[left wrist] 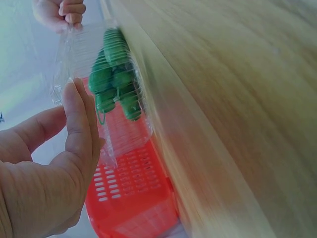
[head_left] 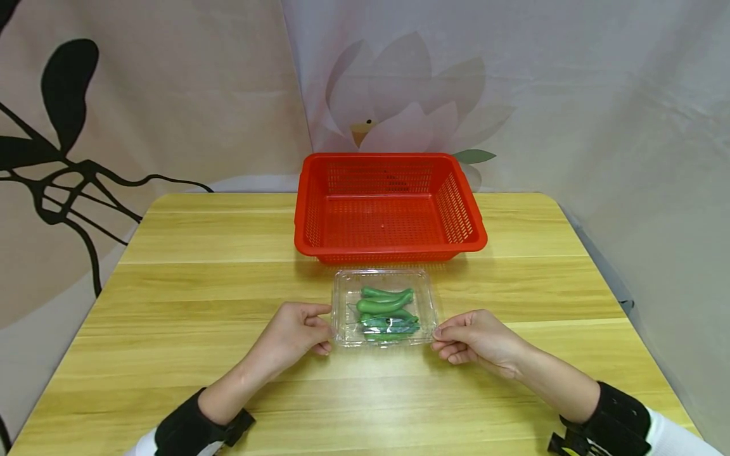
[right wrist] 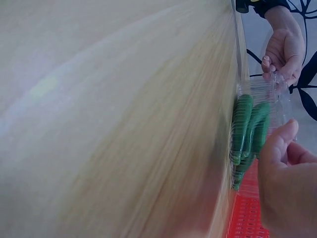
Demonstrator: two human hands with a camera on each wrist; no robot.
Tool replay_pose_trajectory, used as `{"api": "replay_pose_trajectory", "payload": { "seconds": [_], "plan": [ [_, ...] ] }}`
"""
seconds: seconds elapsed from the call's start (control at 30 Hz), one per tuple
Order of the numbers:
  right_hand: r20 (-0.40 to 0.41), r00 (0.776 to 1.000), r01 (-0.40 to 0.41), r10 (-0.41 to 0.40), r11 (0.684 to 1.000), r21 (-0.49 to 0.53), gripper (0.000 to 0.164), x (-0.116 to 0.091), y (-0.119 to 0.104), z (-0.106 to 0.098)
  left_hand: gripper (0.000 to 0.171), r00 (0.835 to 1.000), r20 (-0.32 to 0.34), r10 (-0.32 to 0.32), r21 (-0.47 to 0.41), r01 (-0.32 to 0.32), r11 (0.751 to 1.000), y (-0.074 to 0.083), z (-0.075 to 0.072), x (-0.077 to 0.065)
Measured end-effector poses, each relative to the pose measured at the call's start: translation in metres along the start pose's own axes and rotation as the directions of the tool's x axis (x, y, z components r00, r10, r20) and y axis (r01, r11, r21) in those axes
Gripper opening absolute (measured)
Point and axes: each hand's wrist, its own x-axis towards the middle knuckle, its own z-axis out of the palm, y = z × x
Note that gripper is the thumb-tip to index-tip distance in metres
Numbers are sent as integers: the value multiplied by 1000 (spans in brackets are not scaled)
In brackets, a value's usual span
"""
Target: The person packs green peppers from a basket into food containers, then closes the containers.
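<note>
A clear plastic clamshell box (head_left: 348, 297) lies on the table with several long green vegetables (head_left: 383, 306), which look like peppers, inside. Its lid appears closed over them. At the box's left edge, my left hand (head_left: 298, 330) pinches the rim between thumb and fingertips; the left wrist view shows these fingers (left wrist: 79, 116) nearly straight. On the opposite side, my right hand (head_left: 479, 341) pinches the front right corner with thumb and index finger, the other fingers loosely curled below. The right wrist view shows the thumb (right wrist: 280, 141) on the rim.
A red plastic basket (head_left: 390, 254) with perforated walls stands just behind the box, nothing visible in it. Both sit on a light wooden table (head_left: 199, 278). Printed cloth (head_left: 228, 88) hangs behind the table and along its sides.
</note>
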Motion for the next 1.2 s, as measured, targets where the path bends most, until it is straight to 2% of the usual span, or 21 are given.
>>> {"api": "replay_pose_trajectory", "payload": {
  "seconds": [0.23,0.4,0.67,0.97,1.2],
  "plan": [
    [9,1000,1,-1,1000,11,15,0,0,-1,61,998,63,-17,-31,19,999,-1,-1,-1],
    [12,1000,2,-2,1000,9,19,0,1,-1,69,994,105,-33,-66,40,997,-2,0,0],
    [21,1000,2,-3,1000,9,22,0,2,-2,68,992,108,-67,-74,75,994,-1,1,1],
    [20,1000,1,-1,1000,15,16,0,2,-2,68,989,129,-74,-94,87,992,0,1,4],
    [23,1000,1,-1,1000,20,15,1,3,-2,68,990,117,-81,-91,92,992,-1,1,5]
  ]
}}
